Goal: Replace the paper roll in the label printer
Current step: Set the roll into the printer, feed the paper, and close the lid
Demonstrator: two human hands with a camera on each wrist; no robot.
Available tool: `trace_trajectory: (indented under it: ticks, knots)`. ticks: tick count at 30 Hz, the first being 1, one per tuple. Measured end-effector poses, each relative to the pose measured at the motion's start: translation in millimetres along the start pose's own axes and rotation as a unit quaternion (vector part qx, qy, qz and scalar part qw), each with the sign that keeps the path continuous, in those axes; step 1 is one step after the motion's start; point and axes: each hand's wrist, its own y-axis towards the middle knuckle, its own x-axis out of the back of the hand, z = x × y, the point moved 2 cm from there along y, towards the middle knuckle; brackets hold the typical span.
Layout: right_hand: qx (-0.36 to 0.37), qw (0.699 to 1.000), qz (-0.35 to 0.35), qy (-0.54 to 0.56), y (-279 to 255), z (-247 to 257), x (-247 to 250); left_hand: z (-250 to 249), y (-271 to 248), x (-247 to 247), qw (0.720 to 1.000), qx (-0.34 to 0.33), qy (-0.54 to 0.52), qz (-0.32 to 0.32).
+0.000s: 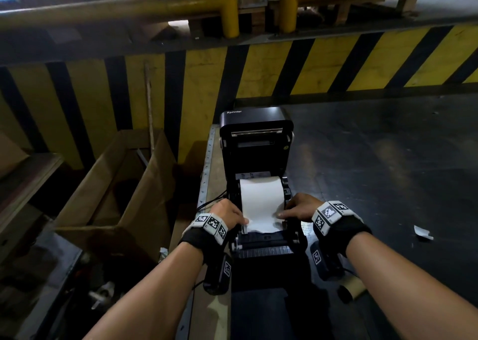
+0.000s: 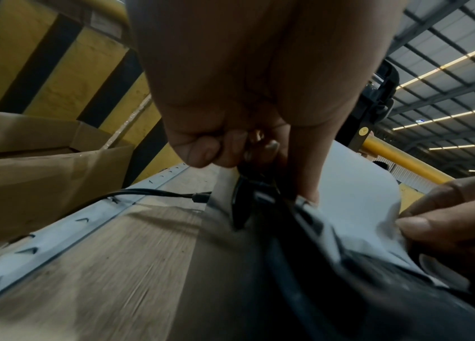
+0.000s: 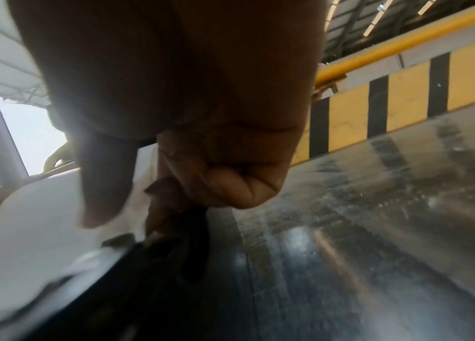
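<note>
A black label printer (image 1: 256,137) stands with its lid up on a narrow wooden bench (image 1: 214,158). Inside sits a white paper roll (image 1: 261,194), its loose end drawn forward over the front. My left hand (image 1: 239,219) holds the strip's left corner, thumb on top and fingers curled down by the printer's side (image 2: 271,175). My right hand (image 1: 283,214) pinches the right corner, thumb on the paper (image 3: 40,219). From the left wrist the white strip (image 2: 355,184) runs between both hands. The fingers under the strip are hidden.
An empty cardboard core (image 1: 353,289) lies by my right forearm on the dark tabletop (image 1: 388,158). A torn paper scrap (image 1: 423,232) lies further right. An open cardboard box (image 1: 116,184) stands left. A cable (image 2: 148,192) runs to the printer. A yellow-black striped wall (image 1: 258,68) stands behind.
</note>
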Motion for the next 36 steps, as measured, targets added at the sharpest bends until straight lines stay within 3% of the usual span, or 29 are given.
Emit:
trace_trajectory:
  ticks: [5,9,16,19,25,28,31,33,36]
  knots:
    - [-0.005,0.999,-0.001,-0.04,-3.6,3.7,-2.7,-1.5,2.5,3.2,1.0,0.013,0.003,0.016]
    - [-0.017,0.998,0.023,-0.054,0.4,7.7,2.7,-0.9,1.0,-1.4,1.0,0.023,0.002,-0.018]
    - [0.014,0.999,-0.032,0.023,-3.3,-2.8,0.7,-4.3,3.7,3.6,0.999,0.04,0.031,0.014]
    - [0.013,0.999,-0.014,-0.029,-4.0,-3.2,-2.6,-3.4,4.9,4.1,0.999,0.042,0.029,0.015]
    - [0.005,1.0,0.014,0.015,-3.7,1.6,2.1,-1.4,1.6,0.4,0.999,0.048,0.016,-0.008]
    - [0.008,0.999,-0.018,0.037,-6.5,-0.5,-0.8,-5.5,0.1,4.5,0.998,0.052,0.041,0.018]
    - [-0.014,0.999,-0.032,-0.007,-6.9,-0.2,-5.5,-10.9,-1.9,8.2,0.996,0.044,0.074,0.029]
    - [-0.023,0.999,-0.029,-0.012,-5.0,-0.8,-7.1,-12.7,-5.0,8.2,0.996,0.023,0.089,-0.001]
    - [-0.029,0.999,-0.043,-0.011,-3.9,-2.6,-6.9,-13.2,-23.9,10.6,0.99,-0.042,0.097,-0.096]
